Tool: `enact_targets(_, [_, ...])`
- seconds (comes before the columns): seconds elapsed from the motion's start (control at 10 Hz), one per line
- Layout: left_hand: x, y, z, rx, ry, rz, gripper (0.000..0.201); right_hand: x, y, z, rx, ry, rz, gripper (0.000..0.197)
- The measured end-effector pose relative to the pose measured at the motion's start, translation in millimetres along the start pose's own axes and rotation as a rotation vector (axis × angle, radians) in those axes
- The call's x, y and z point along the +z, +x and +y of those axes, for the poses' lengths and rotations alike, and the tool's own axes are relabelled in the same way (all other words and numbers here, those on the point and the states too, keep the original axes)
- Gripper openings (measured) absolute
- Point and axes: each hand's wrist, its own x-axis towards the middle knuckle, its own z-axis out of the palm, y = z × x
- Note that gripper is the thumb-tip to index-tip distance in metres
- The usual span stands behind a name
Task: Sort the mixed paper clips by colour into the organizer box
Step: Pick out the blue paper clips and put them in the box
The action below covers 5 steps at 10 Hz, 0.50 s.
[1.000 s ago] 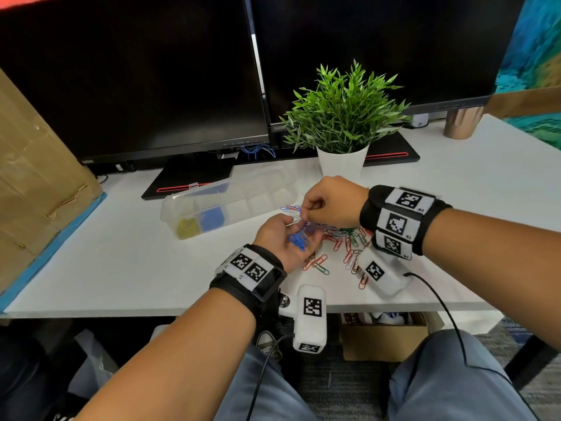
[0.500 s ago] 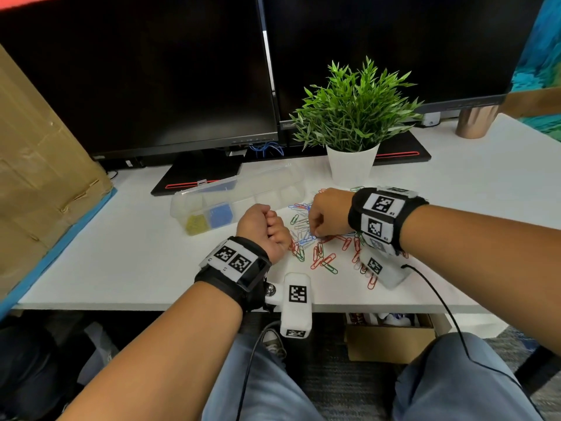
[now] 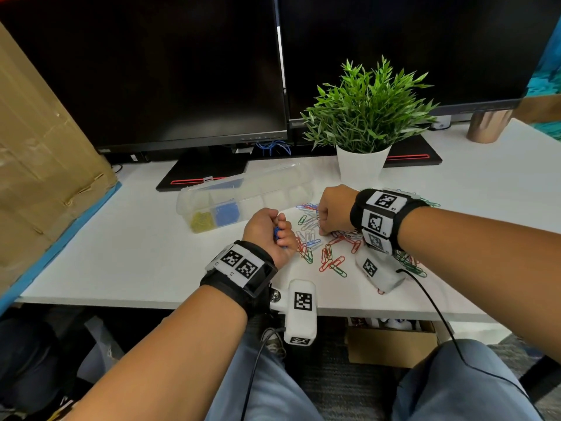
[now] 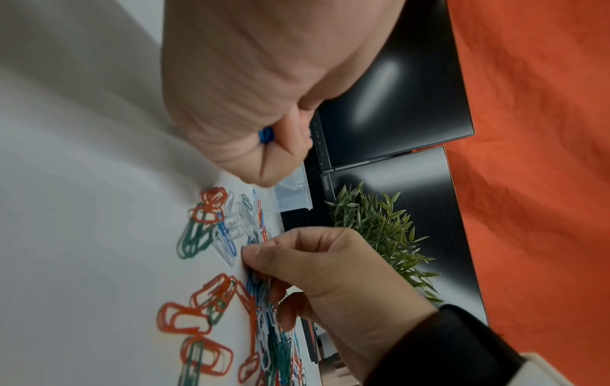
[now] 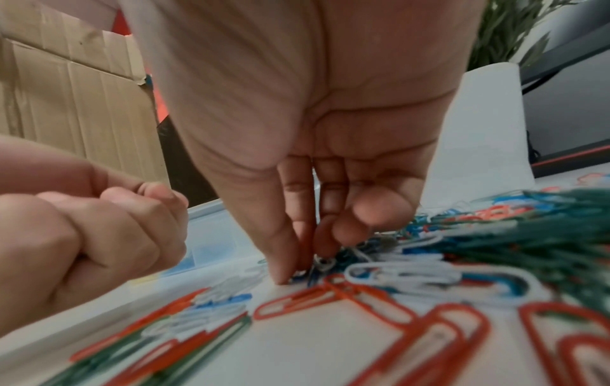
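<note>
Smooth colour-coated paper clips [image 3: 329, 259] are lying on a matt white desk [image 3: 127, 253]; the clear glossy plastic organizer box [image 3: 243, 196] is sitting near rough brown cardboard [image 3: 39, 165] at the desk's left edge.

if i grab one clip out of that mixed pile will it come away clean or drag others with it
It will probably drag neighbours: the mixed pile lies overlapped and crossed, so loops likely hook. Each clip looks thin and light, so a snagged one should lift easily. They lie flat on the smooth white desk, so the right hand pinching at the fingertips may slip.
</note>
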Motion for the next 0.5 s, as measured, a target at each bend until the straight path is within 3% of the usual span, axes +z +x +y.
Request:
enact_targets(0.1, [0,1,-1,-0.004,0.003,-0.003,0.027,-2,2,2,0.055,-0.017,0.005,0.038])
enact_targets(0.2, [1,1,-3,-0.008,0.001,-0.002,0.027,-5,3,5,0.048,0.01,-0.026,0.036])
enact_targets(0.3, [1,2,-3,-0.009,0.005,0.0,0.027,-3,0,9,-0.014,0.111,-0.051,0.016])
enact_targets(0.4, [0,3,-3,-0.007,0.006,0.007,0.027,-1,1,11,-0.034,0.145,0.022,0.008])
enact_targets(0.5, [0,2,-4,-0.005,0.012,0.015,0.028,-1,1,13,-0.042,0.127,0.002,0.005])
